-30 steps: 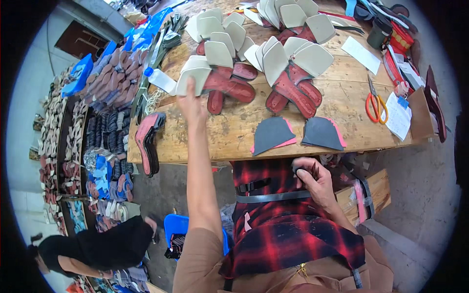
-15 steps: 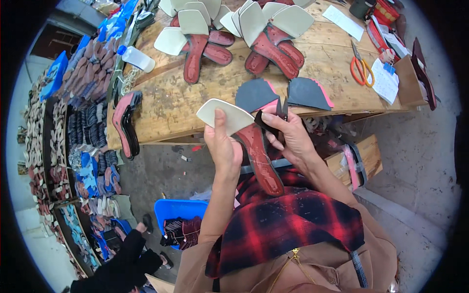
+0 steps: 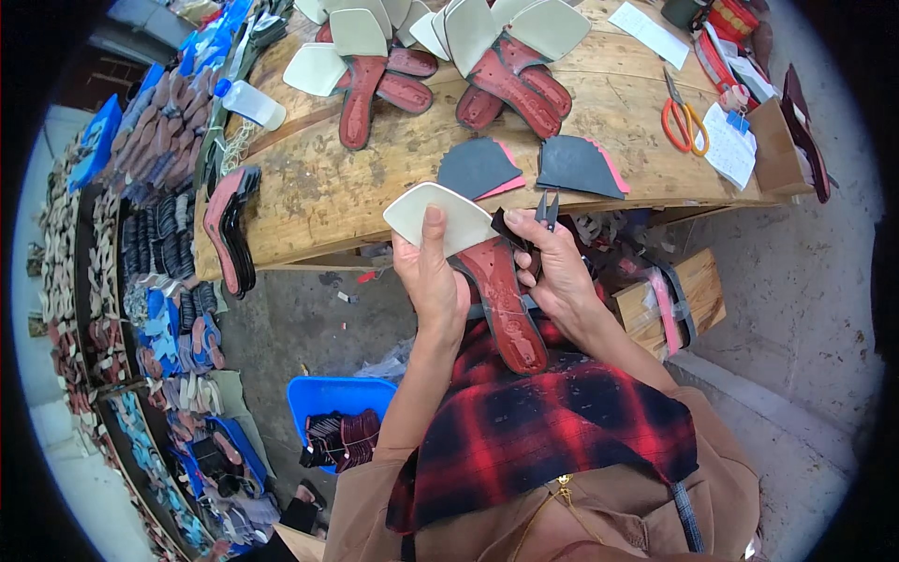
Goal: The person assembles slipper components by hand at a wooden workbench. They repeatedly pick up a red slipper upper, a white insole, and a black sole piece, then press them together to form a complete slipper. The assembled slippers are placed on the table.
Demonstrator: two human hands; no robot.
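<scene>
My left hand [image 3: 434, 286] is closed on a sandal, its thumb lying across the white strap [image 3: 405, 217]. The sandal's shiny dark-red sole [image 3: 506, 304] hangs down over my checked apron [image 3: 562, 417], heel end toward me. My right hand [image 3: 564, 272] holds small dark thread snips [image 3: 549, 208], points upward. Between its thumb and fingers, a black flap [image 3: 507, 228] at the right edge of the white strap is pinched. What the lower fingers of that hand touch is partly hidden.
Ahead on the wooden table [image 3: 318, 201] lie more sandals [image 3: 515, 89], dark pieces with pink edges [image 3: 576, 167], orange-handled scissors [image 3: 684, 122] and a bottle [image 3: 251, 105]. Stacked soles [image 3: 230, 229] sit at its left edge. A blue bin [image 3: 342, 395] stands on the floor; shelves [image 3: 98, 309] are at left.
Both hands and the sandal have shifted slightly against the table. The snips' blades now point more upright and stand a little apart. The person at lower left has mostly gone from view.
</scene>
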